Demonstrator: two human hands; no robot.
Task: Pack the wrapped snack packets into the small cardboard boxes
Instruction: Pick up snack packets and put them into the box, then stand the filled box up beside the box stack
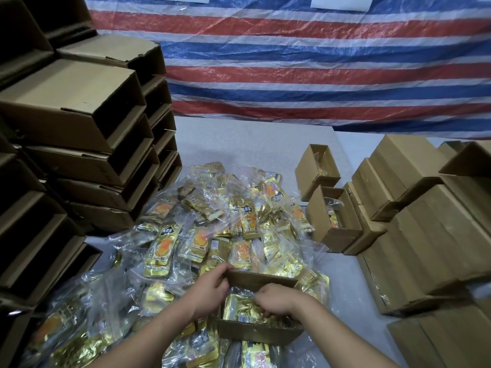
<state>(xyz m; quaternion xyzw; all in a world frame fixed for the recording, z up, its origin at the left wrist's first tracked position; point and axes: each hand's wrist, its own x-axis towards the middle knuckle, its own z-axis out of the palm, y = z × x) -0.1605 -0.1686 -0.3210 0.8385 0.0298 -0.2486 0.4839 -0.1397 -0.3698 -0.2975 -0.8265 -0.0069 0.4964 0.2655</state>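
1. Empty boxes (79, 102) stand stacked on your left, open sides facing right. These remain to be filled.
2. Closed boxes (430, 235) lie in rows on your right; judge these as finished, though their contents are hidden.
3. The packet pile (212, 229) covers the table (252, 139) centre. Each clear bag holds gold packets. The pile is large, so most of the task is left.
4. Two open boxes (332, 219) stand between the pile and the closed rows, each with a packet inside.
5. The current box (260, 333) sits on the pile nearest you, with a bagged packet (239, 306) already inside.
6. Your left hand (210, 285) grips the box's far left corner, fingers curled over the rim.
7. Your right hand (276, 301) is inside the box, fingers curled down on the packet, probably pinching its bag; the blur prevents certainty.
8. The box floor and the packet count are hidden by your hands.
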